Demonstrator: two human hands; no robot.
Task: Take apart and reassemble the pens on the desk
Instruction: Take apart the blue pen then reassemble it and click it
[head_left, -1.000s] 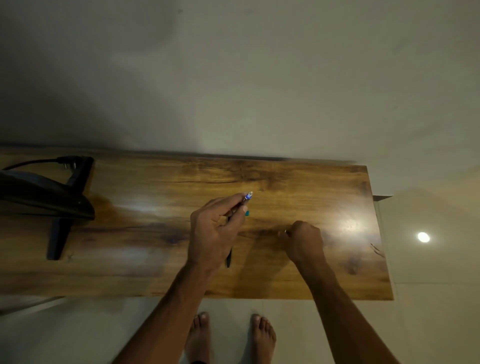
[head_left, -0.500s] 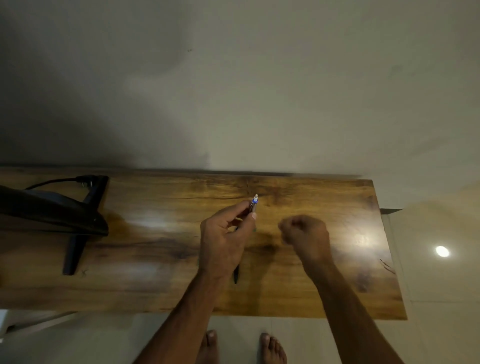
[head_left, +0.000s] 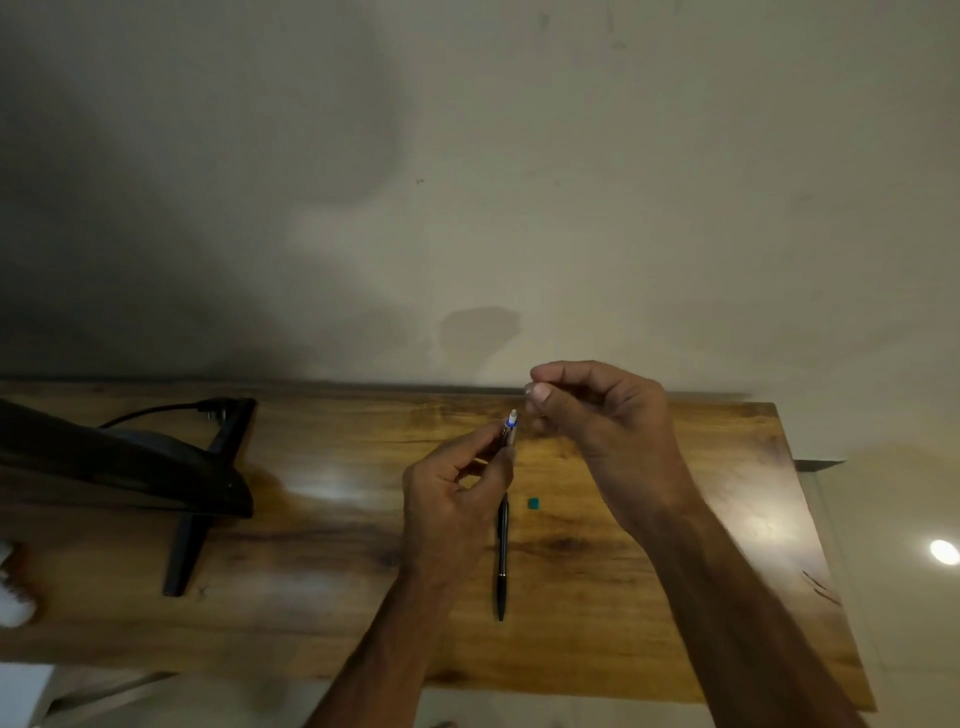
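My left hand (head_left: 452, 499) pinches a pen part (head_left: 511, 427) upright above the wooden desk (head_left: 675, 597); its blue-and-white tip sticks up past my fingers. My right hand (head_left: 602, 415) hovers just right of that tip, thumb and forefinger pinched together; whatever they hold is too small to make out. A black pen (head_left: 502, 561) lies flat on the desk below my left hand, pointing towards me. A small teal piece (head_left: 533, 502) rests on the desk right of the black pen.
A black monitor (head_left: 119, 462) on a stand (head_left: 182, 551) with a cable occupies the desk's left side. A wall rises behind the desk. The desk's right edge drops to a tiled floor (head_left: 909, 571).
My right hand rose from the desk surface and moved up to the tip of the pen part. The left hand stayed raised with its pen part. The view tilted upwards.
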